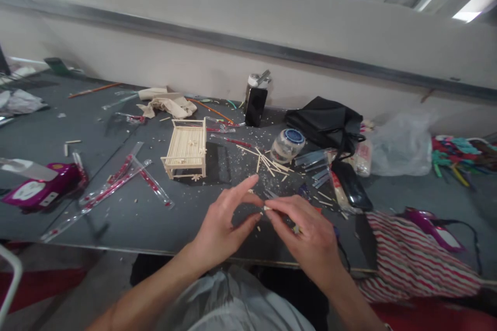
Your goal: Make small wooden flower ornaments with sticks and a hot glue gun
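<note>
- Currently, your right hand [310, 227] is nearly closed at the tips, thumb and forefinger pinching a small pale piece [266, 208].
- That piece sits at ten o'clock from the middle of your right hand, right at its fingertips.
- Your left hand [227, 223] is loosely open, forefinger raised and thumb well parted from it; the piece lies between two and three o'clock from its palm, just beside its fingertips. You cannot tell from here whether one of them touches it.
- At eleven o'clock from your left hand, the model bed [186, 146] of pale sticks stands upright on the dark table [151, 238], apart from both hands.
- At twelve o'clock from the piece, loose sticks [267, 161] lie in a scattered heap.
- Near one o'clock from the piece, just beyond those sticks, you have a clear jar [286, 149] with a blue lid.
- Between one and two o'clock from your right hand lies a glossy black case [351, 186]; between three and four, a striped cloth [419, 258].
</note>
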`<action>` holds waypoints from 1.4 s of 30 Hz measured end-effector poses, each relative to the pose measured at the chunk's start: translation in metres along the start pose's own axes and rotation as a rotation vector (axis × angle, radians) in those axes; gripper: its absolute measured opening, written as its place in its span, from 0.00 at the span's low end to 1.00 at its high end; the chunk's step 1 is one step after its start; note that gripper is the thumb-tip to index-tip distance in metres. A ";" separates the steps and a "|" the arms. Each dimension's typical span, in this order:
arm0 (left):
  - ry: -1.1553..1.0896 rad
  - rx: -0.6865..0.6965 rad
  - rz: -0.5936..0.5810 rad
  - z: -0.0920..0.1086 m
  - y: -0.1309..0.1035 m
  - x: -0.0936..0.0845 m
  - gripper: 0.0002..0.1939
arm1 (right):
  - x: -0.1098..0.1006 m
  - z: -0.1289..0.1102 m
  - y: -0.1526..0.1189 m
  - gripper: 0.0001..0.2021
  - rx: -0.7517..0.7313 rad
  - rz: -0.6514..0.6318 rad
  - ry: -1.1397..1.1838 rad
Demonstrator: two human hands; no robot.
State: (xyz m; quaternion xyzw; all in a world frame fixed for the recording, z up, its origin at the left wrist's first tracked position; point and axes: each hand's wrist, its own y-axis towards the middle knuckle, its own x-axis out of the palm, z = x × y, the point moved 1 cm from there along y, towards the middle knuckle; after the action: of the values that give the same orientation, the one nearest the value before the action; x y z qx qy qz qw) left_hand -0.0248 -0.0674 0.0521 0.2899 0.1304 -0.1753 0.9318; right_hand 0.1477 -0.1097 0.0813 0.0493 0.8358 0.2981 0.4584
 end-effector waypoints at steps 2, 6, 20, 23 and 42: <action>0.060 0.070 0.017 -0.001 -0.001 0.002 0.36 | 0.001 0.000 0.000 0.07 0.015 -0.003 0.008; 0.100 0.113 0.045 -0.002 -0.002 0.004 0.37 | 0.003 -0.001 0.000 0.07 0.083 -0.040 0.022; -0.212 -0.152 -0.035 0.002 0.003 0.002 0.27 | -0.007 0.000 0.001 0.08 0.171 -0.164 0.099; -0.589 -0.402 0.020 -0.001 0.002 0.007 0.31 | -0.009 -0.001 0.000 0.12 0.196 -0.177 0.110; -1.153 -0.825 0.044 -0.005 -0.004 0.018 0.33 | -0.012 -0.004 0.002 0.04 0.110 -0.202 0.135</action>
State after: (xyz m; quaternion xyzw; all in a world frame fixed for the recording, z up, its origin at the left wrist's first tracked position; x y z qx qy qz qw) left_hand -0.0109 -0.0726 0.0401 -0.2230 -0.3336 -0.2183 0.8896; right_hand 0.1507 -0.1140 0.0928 -0.0304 0.8807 0.2065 0.4252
